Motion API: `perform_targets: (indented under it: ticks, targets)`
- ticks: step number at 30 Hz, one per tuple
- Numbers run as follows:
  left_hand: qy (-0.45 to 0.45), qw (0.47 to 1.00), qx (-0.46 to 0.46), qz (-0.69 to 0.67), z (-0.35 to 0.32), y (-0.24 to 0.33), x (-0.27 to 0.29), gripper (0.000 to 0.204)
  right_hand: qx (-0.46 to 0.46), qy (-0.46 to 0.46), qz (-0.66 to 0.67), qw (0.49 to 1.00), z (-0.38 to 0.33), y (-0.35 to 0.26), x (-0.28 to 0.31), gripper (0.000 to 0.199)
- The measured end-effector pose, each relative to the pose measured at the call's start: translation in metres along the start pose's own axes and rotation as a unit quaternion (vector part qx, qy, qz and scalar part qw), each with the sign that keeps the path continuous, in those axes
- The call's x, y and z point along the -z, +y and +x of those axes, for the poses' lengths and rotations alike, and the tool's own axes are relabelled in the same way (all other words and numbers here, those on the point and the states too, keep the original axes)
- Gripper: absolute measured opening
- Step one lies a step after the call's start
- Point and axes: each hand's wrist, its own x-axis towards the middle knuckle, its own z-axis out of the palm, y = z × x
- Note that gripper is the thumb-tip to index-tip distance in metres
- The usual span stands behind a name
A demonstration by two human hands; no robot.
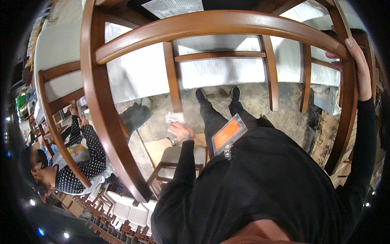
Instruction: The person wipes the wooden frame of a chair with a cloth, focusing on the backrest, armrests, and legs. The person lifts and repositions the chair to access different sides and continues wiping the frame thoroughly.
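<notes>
A brown, glossy wooden chair [222, 25] looms right in front of me, its curved rail spanning the top and its thick legs running down both sides. My right hand [358, 61] is wrapped round its right-hand post, thumb on the near side and fingertips showing past the wood. Lower down, near the middle, my left hand [181, 131] is closed on a crumpled white cloth [174, 117]. The cloth is close to the lower end of a slimmer wooden leg [172, 77]; whether they touch I cannot tell.
Behind the chair spreads a surface under shiny plastic film [219, 75]. A grey padded chair [170, 156] stands by my left forearm. At the left, a person in a dotted top [81, 162] works among other chairs. Rows of pale-seated chairs [126, 211] stand at the lower left.
</notes>
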Motion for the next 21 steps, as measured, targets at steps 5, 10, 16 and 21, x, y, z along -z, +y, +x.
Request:
perform_targets:
  ticks: [5,10,16,21]
  targets:
    - [0.029,0.990,-0.139,-0.010,-0.003,0.002,0.023,0.037,-0.008,-0.014,0.003,1.000,0.001,-0.001,0.003,0.070]
    - [0.030,0.969,-0.217,0.117,0.069,0.045,-0.003,0.031,0.001,-0.018,0.011,1.000,0.001,0.001,0.004,0.067]
    - [0.061,0.974,-0.148,0.159,0.232,0.179,-0.033,0.040,-0.005,-0.030,0.000,1.000,-0.001,0.005,0.003,0.069]
    - [0.068,0.985,-0.099,0.126,0.282,0.220,-0.031,0.048,0.011,-0.036,0.008,0.999,-0.002,0.004,0.009,0.068]
